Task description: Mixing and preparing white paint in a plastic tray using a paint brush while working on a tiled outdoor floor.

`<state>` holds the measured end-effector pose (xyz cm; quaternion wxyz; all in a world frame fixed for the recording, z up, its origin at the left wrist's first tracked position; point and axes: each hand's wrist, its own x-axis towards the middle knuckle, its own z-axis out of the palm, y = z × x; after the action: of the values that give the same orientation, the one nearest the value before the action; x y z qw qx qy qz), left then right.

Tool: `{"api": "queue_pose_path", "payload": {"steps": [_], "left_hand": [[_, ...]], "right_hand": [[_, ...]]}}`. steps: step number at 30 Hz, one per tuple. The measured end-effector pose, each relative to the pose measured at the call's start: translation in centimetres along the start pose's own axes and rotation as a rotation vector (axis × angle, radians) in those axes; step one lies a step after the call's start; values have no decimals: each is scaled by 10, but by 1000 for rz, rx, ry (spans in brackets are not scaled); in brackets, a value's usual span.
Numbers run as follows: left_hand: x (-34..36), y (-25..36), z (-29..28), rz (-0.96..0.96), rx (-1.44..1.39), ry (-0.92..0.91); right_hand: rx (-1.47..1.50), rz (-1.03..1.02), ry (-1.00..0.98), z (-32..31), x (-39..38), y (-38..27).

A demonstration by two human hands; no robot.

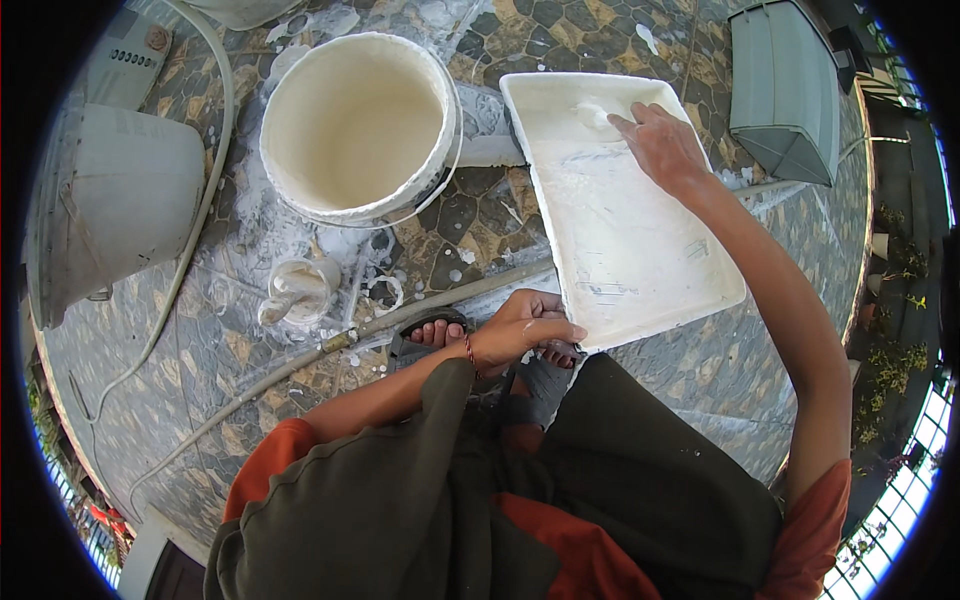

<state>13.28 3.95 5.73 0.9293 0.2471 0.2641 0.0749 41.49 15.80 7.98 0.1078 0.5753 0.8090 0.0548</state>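
A shallow white paint tray (pixel 640 240), coated with pale residue, lies tilted in front of me. My left hand (pixel 520 328) is closed on the tray's near left corner, thumb over the rim. At the tray's far end is my right hand (pixel 662 145), its fingers apart and the fingertips at a wet white patch (pixel 597 113) on the inner surface. Nothing shows held in those fingers. To the left stands a large white bucket (pixel 360 130) with a crusted rim and a wire handle; its inside is coated cream-white.
A small white-crusted cup (pixel 322 272) sits below the bucket. Another pale bucket (pixel 125 195) lies at the left. A grey hose (pixel 400 312) crosses the splattered stone floor (pixel 440 235), and a thinner hose (pixel 215 160) curves at left. A grey-green container (pixel 785 90) stands far right.
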Motion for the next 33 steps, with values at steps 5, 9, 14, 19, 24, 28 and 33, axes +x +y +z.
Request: {"api": "queue_pose_path", "payload": {"steps": [5,9,14,19,24,28,33], "left_hand": [[0,-2,-2,-3,-26,16],[1,-1,-4,1,1,-10],[1,0,-4,10,36,-28],[0,0,-4,-5,18,-5],[1,-1,-3,1,19,-7],[1,-4,-6,8,12,-14],[2,-3,-5,-1,22,-9]], "right_hand": [[-1,12,-7,2,-1,4],[14,71,-8,2,-10,15],[-13,154,-63,1,-21,26],[-73,198,-87,-2,-24,35],[28,315,-78,2,-29,50],[103,410,-159,1,-23,48],[222,525,-273,7,-19,46]]}}
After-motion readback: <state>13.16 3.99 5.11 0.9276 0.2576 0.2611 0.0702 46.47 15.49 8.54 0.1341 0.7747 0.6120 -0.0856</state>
